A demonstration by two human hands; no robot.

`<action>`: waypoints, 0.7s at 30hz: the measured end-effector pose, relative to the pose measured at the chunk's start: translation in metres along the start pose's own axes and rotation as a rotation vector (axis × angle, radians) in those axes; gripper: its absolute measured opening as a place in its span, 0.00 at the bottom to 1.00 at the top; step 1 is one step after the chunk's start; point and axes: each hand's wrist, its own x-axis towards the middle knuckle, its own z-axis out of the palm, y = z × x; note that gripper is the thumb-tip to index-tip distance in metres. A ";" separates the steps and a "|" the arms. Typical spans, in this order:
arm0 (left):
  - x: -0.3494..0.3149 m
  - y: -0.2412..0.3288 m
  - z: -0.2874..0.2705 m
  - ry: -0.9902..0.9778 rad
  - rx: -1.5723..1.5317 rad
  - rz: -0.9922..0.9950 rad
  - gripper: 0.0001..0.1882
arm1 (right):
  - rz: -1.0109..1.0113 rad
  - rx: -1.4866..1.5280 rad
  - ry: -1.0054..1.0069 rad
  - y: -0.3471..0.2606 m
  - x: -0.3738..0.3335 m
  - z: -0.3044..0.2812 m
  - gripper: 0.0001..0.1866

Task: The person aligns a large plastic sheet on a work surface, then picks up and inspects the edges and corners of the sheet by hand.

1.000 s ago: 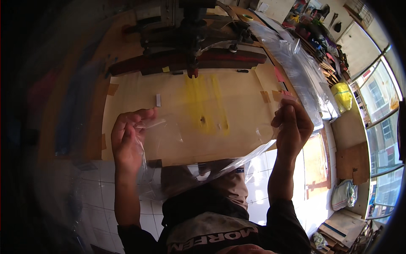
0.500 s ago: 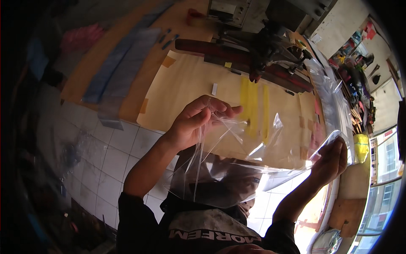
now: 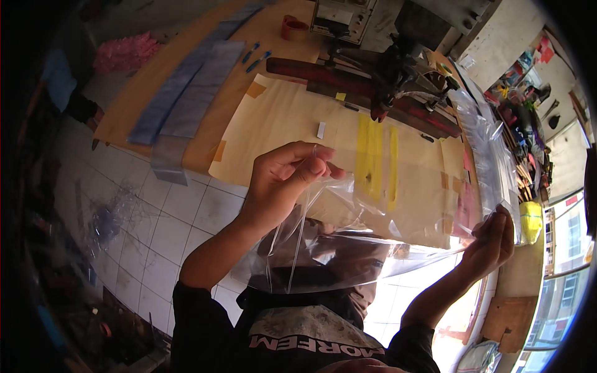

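A clear plastic sheet [image 3: 367, 248] hangs between my two hands in front of the table, its lower part sagging toward my shirt. My left hand [image 3: 289, 177] pinches its left end between thumb and fingers, with folds running down from the grip. On the right, my right hand [image 3: 491, 242] is closed on the other end of the sheet. Under and beyond it lies a tan board [image 3: 292, 124] with yellow strips [image 3: 370, 161] and brown tape patches at its edges. A small white piece [image 3: 321, 130] rests on the board beyond my left hand.
A dark red and black machine [image 3: 385, 93] stands over the board's far side. Translucent bluish sheets [image 3: 193, 93] drape over the table's left edge. Near them are blue pens [image 3: 256, 61] and a red tape roll [image 3: 295, 28]. More clear plastic [image 3: 491, 143] lies at the right.
The sheet between my hands has become flatter and straighter along its top edge. My left fingers have closed more on its corner; my right hand has shifted slightly down.
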 end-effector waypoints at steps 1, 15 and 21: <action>0.000 0.000 0.000 0.002 -0.005 0.004 0.11 | -0.002 -0.001 0.001 -0.001 -0.001 0.000 0.09; -0.004 0.006 0.007 0.130 0.133 0.112 0.10 | 0.053 -0.040 -0.033 0.002 -0.005 0.004 0.09; -0.006 0.009 0.006 0.197 0.300 0.091 0.08 | 0.070 -0.155 -0.067 -0.002 -0.008 0.010 0.08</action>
